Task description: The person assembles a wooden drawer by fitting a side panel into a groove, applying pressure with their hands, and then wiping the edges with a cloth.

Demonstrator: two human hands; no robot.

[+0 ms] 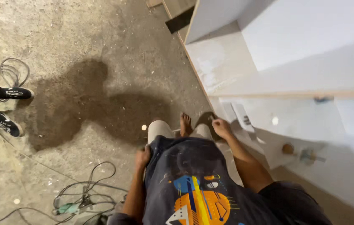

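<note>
The white cabinet panel (293, 112) stands just beyond my right hand (220, 127), whose loosely curled fingers hold nothing, reaching toward its lower edge. It looks stiff, heavy and smooth-faced; I'd take it by the edges. My left hand (142, 157) rests on my hip, clasping only cloth.

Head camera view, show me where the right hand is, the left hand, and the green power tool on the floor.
right hand (221, 127): head view, back of the hand, by the white cabinet panel.
left hand (142, 156): head view, knuckles, resting at the hip.
green power tool (69, 207): head view, its green body among the cables.
</note>
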